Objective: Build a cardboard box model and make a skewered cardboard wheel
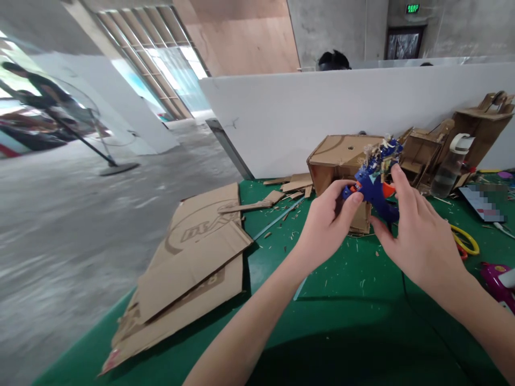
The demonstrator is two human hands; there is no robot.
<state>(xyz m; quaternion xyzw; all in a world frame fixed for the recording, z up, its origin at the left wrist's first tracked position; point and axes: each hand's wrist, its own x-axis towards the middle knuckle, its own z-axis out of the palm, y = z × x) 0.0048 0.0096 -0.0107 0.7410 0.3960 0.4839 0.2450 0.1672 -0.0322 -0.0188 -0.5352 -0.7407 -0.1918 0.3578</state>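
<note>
A blue hot glue gun (377, 197) with an orange trigger is held above the table, its upper part coated with stringy glue and cardboard scraps. My left hand (326, 219) is closed on its left end, thumb and fingers pinching it. Curved around the handle side is my right hand (424, 238), its thumb and fingers spread apart. Its index fingertip is close to the messy glue, but whether it touches I cannot tell. Directly behind the gun stands a cardboard box (341, 150) with a small hole in its top.
Flat cardboard sheets (193, 262) lie at the table's left edge, with cardboard strips (295, 183) behind. On the right are cardboard structures (478, 128), a water bottle (448, 166), a phone (480, 202), yellow-handled scissors (466, 239) and a purple tool (497, 281). A white partition (277, 123) borders the back.
</note>
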